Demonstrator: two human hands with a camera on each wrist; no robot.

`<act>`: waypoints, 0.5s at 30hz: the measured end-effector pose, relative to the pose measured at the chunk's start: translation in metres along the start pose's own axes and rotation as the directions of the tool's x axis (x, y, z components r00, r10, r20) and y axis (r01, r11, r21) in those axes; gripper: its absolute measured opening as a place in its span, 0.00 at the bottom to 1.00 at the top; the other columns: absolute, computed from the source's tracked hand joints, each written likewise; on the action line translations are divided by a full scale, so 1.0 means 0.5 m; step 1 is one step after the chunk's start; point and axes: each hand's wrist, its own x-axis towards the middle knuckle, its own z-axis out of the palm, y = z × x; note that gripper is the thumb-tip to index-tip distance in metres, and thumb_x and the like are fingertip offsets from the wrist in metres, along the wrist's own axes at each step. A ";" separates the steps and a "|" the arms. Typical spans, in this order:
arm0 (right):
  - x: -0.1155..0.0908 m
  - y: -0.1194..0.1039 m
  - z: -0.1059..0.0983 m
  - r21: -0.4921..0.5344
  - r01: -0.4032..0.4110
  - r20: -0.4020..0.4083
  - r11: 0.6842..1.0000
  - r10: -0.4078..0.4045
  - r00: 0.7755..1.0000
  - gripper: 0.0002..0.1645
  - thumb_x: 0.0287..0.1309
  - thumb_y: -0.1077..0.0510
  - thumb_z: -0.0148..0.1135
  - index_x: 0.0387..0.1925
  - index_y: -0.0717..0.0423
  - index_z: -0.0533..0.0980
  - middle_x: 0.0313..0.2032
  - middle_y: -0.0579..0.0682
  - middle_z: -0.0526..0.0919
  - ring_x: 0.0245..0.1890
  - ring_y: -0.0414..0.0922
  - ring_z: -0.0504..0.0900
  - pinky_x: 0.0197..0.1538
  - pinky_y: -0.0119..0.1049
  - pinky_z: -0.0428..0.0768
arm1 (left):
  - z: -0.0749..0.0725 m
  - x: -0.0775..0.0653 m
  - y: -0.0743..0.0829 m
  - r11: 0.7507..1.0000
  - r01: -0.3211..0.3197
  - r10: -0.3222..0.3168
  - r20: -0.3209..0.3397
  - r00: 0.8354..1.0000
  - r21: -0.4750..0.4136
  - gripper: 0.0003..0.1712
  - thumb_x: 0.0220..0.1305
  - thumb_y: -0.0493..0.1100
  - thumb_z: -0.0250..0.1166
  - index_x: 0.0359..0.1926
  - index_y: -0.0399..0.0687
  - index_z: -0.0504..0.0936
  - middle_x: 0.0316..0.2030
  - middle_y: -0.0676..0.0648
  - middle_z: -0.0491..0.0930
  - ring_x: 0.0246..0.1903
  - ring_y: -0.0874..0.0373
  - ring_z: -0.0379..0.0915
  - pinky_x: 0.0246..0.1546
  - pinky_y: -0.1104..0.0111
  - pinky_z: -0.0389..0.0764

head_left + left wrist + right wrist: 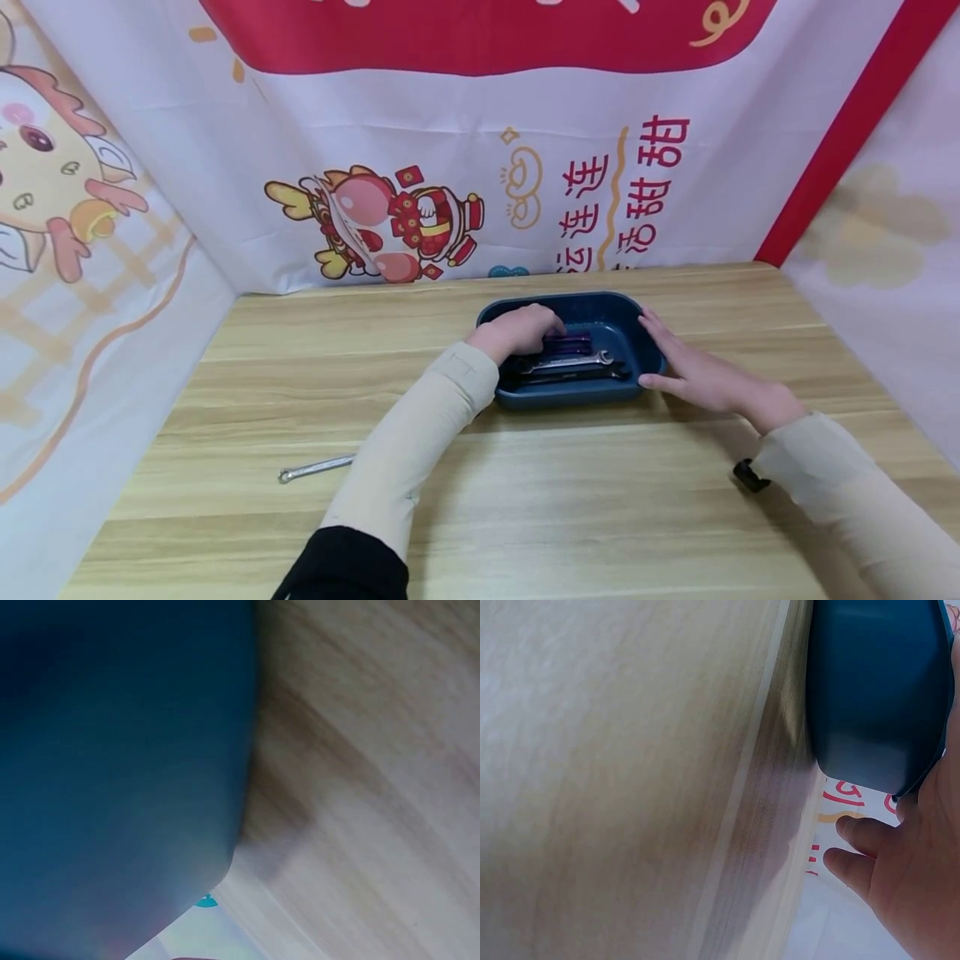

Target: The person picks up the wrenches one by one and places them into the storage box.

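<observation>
A dark blue plastic basin [570, 396] stands toward the back of the table. Inside lie a silver wrench [573, 361], a black wrench [570, 376] and purple tools [567, 343] whose kind is unclear. My left hand [521, 327] reaches over the basin's left side, fingers pointing down beside the purple tools; its fingertips and anything in them are hidden. The left wrist view shows just the basin's outer wall [120, 765] up close. With fingers extended, my right hand [701, 375] touches the basin's right end. Another silver wrench [315, 469] lies on the table at left, partly covered by my left sleeve.
The wooden table [585, 500] carries the basin and the loose wrench. A printed cloth [450, 108] hangs behind the table's far edge, with more cloth at both sides. A small black object [750, 475] shows at my right cuff.
</observation>
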 end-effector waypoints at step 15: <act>0.000 0.002 0.001 0.008 -0.003 0.005 1.000 0.003 1.000 0.56 0.72 0.43 0.59 0.82 0.53 0.34 0.81 0.60 0.34 0.77 0.67 0.46 0.70 0.67 0.54 | 0.007 0.002 0.001 1.000 0.006 -0.007 0.004 1.000 0.025 0.24 0.70 0.28 0.61 0.63 0.49 0.83 0.55 0.47 0.80 0.51 0.59 0.74 0.59 0.64 0.76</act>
